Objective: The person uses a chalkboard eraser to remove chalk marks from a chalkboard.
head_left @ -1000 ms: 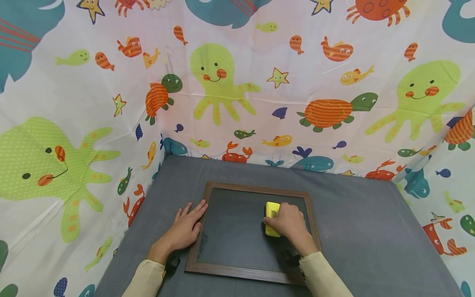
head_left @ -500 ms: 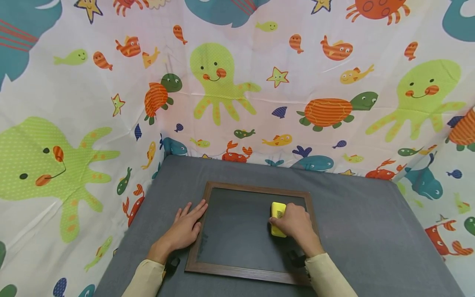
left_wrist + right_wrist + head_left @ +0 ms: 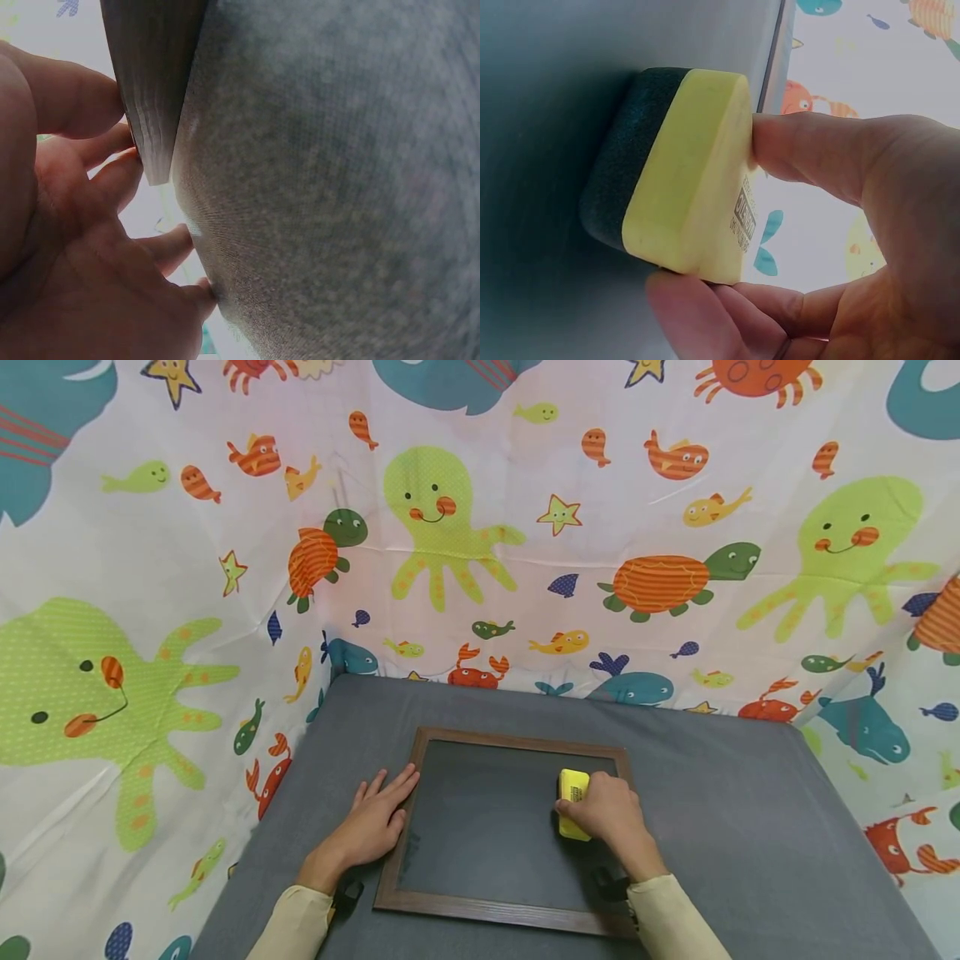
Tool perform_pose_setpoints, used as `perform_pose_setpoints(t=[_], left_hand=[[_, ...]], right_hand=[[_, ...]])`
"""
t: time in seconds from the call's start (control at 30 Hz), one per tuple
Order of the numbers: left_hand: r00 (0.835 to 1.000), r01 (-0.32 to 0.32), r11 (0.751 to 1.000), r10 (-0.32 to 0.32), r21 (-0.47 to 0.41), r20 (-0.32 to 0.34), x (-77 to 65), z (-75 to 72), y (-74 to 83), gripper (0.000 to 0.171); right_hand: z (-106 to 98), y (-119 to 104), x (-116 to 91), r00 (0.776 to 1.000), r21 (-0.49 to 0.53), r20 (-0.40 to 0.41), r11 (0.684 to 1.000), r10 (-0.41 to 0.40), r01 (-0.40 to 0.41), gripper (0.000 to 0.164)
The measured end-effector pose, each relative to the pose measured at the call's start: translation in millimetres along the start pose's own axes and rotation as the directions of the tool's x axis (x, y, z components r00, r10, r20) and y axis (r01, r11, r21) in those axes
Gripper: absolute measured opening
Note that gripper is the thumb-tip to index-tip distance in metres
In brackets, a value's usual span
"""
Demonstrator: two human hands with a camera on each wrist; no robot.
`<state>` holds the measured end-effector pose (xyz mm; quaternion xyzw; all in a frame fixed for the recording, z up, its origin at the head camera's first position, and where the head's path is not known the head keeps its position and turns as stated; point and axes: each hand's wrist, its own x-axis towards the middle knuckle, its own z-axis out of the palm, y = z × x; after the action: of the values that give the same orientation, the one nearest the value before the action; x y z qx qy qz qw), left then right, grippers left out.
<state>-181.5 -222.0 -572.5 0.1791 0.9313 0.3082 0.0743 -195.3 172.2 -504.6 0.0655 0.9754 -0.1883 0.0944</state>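
Observation:
A small blackboard [image 3: 480, 827] in a brown wooden frame [image 3: 517, 914] lies flat. My right hand [image 3: 611, 814] grips a yellow board eraser [image 3: 573, 793] on the board's right part. In the right wrist view the eraser [image 3: 697, 172] shows a dark felt underside against the board, with printed lettering on its yellow body; thumb and fingers hold it from either side. Fingers spread, my left hand [image 3: 367, 827] rests at the left side of the frame. Up close in the left wrist view, fingertips of the left hand [image 3: 97, 225] touch the frame [image 3: 154, 97] and the grey cloth.
Grey cloth [image 3: 735, 827] covers the table under the board. Behind and at both sides hangs a white curtain [image 3: 495, 468] printed with sea animals. A dark strap-like piece [image 3: 348, 893] sits at the left wrist.
My right hand has slid the eraser to the right across the board, closer to the right side of the frame. The left hand and the board have stayed in place.

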Motion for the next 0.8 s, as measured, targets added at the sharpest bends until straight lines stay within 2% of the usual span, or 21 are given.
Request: perform_pose_setpoints(t=[0.8], left_hand=[[1.0,-0.004,1.0,0.004,0.005,-0.008,-1.4,0.7,-0.3,0.066]], right_hand=[[-7,15,-3,1.0,-0.003,-0.006,1.0,0.017,-0.017,0.053]])
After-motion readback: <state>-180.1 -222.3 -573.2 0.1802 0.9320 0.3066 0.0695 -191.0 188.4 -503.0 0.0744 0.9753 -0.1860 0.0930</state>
